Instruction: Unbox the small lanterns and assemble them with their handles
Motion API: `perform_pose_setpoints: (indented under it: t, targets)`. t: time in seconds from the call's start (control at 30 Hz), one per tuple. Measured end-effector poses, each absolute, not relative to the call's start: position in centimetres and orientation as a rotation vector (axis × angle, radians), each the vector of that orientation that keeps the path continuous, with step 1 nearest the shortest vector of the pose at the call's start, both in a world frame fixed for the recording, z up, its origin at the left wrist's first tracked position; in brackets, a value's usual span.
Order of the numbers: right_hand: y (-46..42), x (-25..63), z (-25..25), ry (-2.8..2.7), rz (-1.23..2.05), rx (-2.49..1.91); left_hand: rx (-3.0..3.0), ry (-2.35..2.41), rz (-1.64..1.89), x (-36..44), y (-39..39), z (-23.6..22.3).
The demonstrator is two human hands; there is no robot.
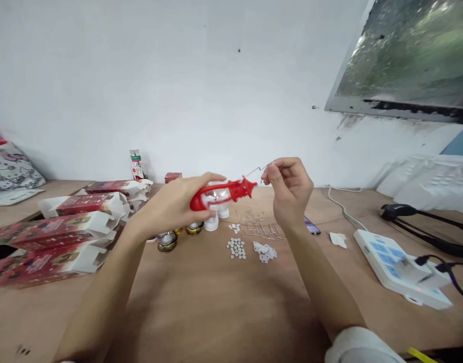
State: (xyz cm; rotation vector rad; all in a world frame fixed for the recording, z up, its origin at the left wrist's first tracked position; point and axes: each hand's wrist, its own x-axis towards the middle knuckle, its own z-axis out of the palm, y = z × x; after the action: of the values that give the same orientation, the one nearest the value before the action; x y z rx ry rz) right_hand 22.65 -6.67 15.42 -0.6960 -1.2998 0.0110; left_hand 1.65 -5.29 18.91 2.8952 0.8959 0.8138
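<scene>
A red lantern (237, 189) with a clear body lies tilted sideways in my left hand (174, 199), whose fingers wrap its wider end. Its pointed red top faces right. Between finger and thumb, my right hand (290, 189) pinches a thin bent wire (258, 169); the wire's far end reaches the lantern's top, though I cannot tell whether it is hooked in. Below the hands lie several bent wires (262, 227), small white discs (236, 248) and a heap of small white pieces (265, 252). White cups (211, 223) and dark gold-patterned round parts (167, 241) stand near my left wrist.
Red printed boxes (83, 227) with open flaps line the left side. On the right are a white power strip (401, 272) with plugs, black-framed glasses (428, 227), a phone (311, 225) and a cable (345, 206). A small bottle (136, 164) stands by the wall.
</scene>
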Motion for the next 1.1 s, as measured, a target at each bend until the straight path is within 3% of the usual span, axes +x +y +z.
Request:
perform_pose_setpoints:
  t: [0.13, 0.23, 0.5, 0.63, 0.8, 0.9, 1.1]
  targets:
    - [-6.2, 23.4, 15.9, -1.537, 0.527, -0.684, 2.908, 0.596, 0.585, 1.9, -5.3, 19.0]
    - [-6.0, 22.9, 15.6, -1.613, 0.708, -0.665, 2.89, 0.541, 0.596, 2.4, -5.3, 18.9]
    - [-5.7, 21.9, 14.8, -1.294, 0.212, -0.669, 2.856, 0.962, 0.745, 2.5, -4.6, 18.6]
    - [-5.7, 23.3, 15.5, -1.481, 0.232, -0.739, 2.77, 1.375, 1.007, 2.1, -3.0, 18.4]
    - [-2.9, 29.6, 15.5, -1.746, 0.183, -1.228, 2.669, 1.586, 1.097, 0.6, -2.1, 18.9]
    - [0.0, 34.3, 13.6, -1.626, -0.009, -1.823, 2.619, 1.65, 1.122, -0.2, -2.5, 19.5]
    - [3.5, 38.9, 8.0, -1.602, 0.119, -2.03, 2.556, 1.738, 1.158, -0.7, -3.6, 20.1]
